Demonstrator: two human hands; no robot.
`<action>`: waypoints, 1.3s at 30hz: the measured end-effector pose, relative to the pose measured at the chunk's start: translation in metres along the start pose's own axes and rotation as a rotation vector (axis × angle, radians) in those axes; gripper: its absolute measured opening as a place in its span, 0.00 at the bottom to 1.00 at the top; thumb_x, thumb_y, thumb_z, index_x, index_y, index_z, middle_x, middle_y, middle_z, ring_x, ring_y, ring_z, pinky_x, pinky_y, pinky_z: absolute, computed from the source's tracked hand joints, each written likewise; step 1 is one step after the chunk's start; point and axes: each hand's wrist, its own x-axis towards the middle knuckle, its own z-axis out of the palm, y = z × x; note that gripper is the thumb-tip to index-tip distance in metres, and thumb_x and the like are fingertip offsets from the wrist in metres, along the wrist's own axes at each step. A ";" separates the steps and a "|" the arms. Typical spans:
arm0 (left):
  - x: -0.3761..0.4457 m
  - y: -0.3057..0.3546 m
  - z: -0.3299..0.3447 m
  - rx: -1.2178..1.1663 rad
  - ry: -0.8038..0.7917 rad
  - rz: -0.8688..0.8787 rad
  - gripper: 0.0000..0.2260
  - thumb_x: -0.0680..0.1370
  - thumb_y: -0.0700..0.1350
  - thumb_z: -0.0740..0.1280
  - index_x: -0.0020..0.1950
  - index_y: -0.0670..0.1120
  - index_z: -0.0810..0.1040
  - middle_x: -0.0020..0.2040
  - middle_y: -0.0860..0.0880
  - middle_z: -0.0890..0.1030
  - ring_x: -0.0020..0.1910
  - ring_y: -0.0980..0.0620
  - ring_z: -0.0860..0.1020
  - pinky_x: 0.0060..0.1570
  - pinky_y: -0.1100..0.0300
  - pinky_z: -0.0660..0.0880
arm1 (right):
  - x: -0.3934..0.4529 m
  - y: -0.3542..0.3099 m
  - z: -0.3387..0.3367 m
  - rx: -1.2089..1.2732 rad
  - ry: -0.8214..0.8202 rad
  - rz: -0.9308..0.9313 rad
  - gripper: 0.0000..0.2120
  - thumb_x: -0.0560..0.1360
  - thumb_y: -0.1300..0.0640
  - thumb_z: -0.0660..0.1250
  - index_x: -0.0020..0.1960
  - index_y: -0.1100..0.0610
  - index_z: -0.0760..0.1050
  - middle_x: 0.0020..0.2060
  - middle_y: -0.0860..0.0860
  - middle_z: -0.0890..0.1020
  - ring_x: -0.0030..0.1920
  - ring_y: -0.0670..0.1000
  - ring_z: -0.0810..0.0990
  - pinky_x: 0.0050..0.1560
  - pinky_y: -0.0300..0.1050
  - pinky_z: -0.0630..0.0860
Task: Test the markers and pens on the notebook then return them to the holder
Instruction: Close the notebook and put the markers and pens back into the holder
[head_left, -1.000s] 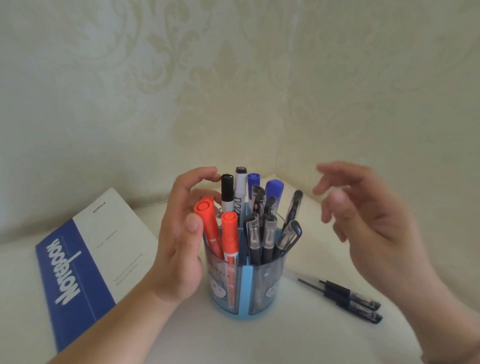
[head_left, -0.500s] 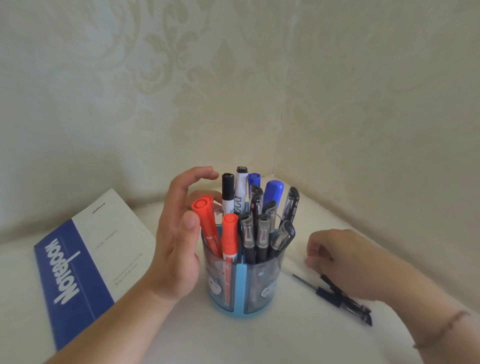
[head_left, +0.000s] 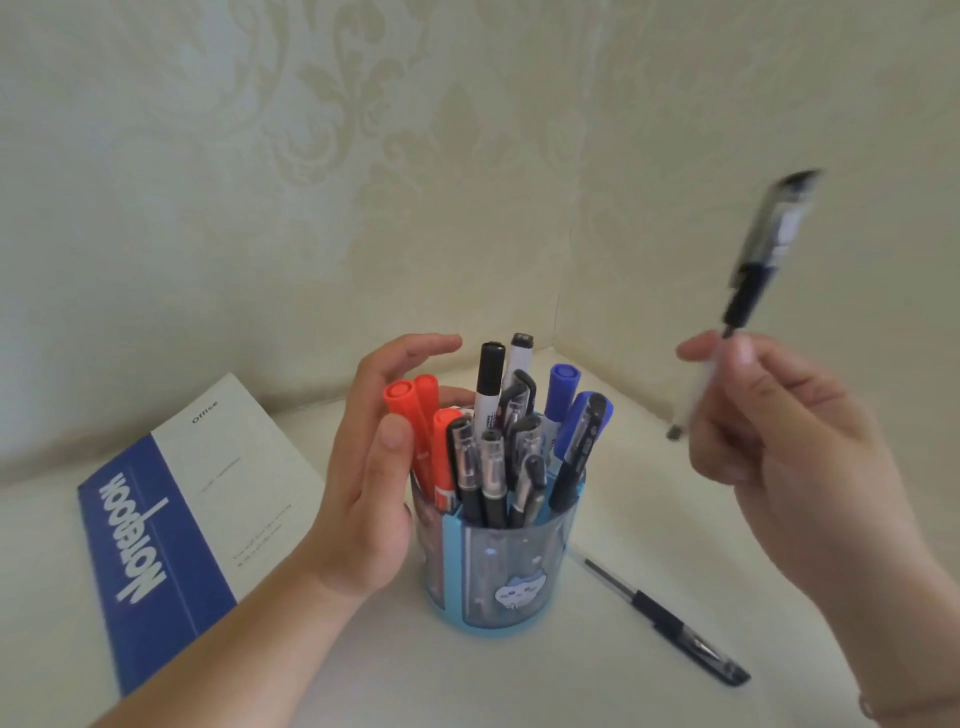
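The pen (head_left: 748, 291) is pinched upright in your right hand (head_left: 795, 447), lifted off the table since 0.5 s ago. Your left hand (head_left: 369, 467) curls loosely around the holder (head_left: 509, 577), thumb on a red marker (head_left: 410, 415).

The notebook (head_left: 171, 514), lying far left, is showing "Notebook" in white on its blue band and "Office" on the pale part.

Right hand (head_left: 800, 467), down at the table 0.5 s ago, is now raised w/ one black pen (head_left: 763, 260) pinched, blurred. One pen (head_left: 670, 623) remains on table, prev. two.
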 end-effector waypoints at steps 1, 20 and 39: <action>0.000 0.000 0.000 0.000 0.005 -0.007 0.32 0.77 0.67 0.58 0.67 0.42 0.66 0.57 0.55 0.82 0.50 0.45 0.82 0.47 0.36 0.78 | -0.003 -0.002 0.003 0.077 -0.027 -0.047 0.10 0.71 0.48 0.66 0.45 0.53 0.81 0.27 0.47 0.66 0.27 0.49 0.62 0.27 0.36 0.63; -0.003 -0.004 -0.003 -0.022 0.051 -0.065 0.36 0.72 0.72 0.61 0.67 0.46 0.68 0.50 0.42 0.81 0.46 0.38 0.80 0.45 0.40 0.75 | -0.024 0.008 0.030 -0.451 -0.203 -0.301 0.30 0.70 0.60 0.70 0.65 0.35 0.67 0.37 0.46 0.82 0.34 0.51 0.79 0.29 0.46 0.72; -0.003 -0.005 -0.003 -0.066 0.021 -0.054 0.38 0.74 0.69 0.61 0.68 0.39 0.65 0.56 0.42 0.81 0.47 0.31 0.79 0.46 0.29 0.73 | -0.015 0.017 0.001 -1.531 -0.799 0.262 0.23 0.74 0.44 0.64 0.65 0.33 0.59 0.43 0.40 0.78 0.43 0.44 0.75 0.49 0.44 0.75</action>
